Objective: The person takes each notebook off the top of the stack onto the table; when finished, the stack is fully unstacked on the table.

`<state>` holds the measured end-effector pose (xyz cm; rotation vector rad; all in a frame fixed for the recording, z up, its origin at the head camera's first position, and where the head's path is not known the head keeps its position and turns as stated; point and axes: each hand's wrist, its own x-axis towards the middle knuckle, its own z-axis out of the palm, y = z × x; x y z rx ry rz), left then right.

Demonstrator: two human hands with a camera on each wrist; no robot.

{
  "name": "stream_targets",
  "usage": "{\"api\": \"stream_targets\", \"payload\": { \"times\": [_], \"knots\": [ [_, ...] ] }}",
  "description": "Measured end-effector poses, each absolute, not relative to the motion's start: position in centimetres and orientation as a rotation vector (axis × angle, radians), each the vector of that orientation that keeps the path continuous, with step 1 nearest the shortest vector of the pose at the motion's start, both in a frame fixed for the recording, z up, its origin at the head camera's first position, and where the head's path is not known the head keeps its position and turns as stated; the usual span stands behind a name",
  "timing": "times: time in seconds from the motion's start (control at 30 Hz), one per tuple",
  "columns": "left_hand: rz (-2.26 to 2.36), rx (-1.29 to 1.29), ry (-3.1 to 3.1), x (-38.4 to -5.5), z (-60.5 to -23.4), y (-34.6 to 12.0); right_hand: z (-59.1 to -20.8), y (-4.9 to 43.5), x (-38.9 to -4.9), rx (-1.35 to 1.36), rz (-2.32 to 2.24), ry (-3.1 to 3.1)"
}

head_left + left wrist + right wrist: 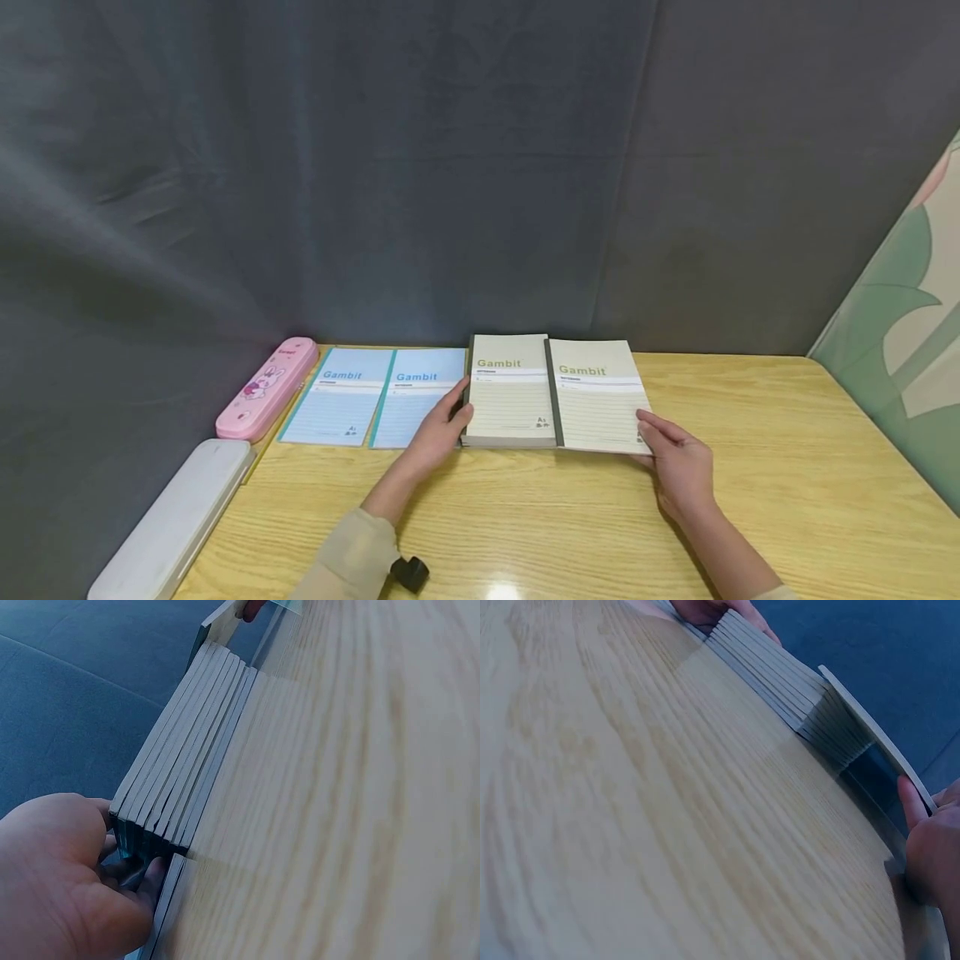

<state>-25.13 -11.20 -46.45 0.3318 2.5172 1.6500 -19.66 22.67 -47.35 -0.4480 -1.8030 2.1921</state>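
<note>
At the right of the cream stack (pixel 508 408), my right hand (pixel 681 471) pinches a single cream notebook (pixel 596 408) by its lower right corner, thumb above; that edge is raised off the wooden table (pixel 787 475), while the dark spine sits close by the stack's right side; whether they touch, I cannot tell; my left hand (pixel 441 429) rests against the stack's spine side, fingers loose rather than clenched. I'd judge a light, steady pinch best, enough to carry the cover without creasing that corner; the left palm should brace the pile gently, since a hard push could fan the copies; spines are best held parallel, lower edges in line. Leftward lie two blue notebooks (pixel 337 412), side by side; beyond them, a pink case (pixel 266 390) and a white case (pixel 176 518); dark fabric (pixel 450 167) hangs behind.
</note>
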Motion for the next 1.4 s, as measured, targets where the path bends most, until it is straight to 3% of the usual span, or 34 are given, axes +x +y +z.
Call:
{"api": "stream_targets", "payload": {
  "times": [1.4],
  "knots": [
    [1.683, 0.341, 2.506, -25.3, -46.8, -11.1, -47.4, 23.7, -21.1, -0.431, 1.863, -2.217]
  ]
}}
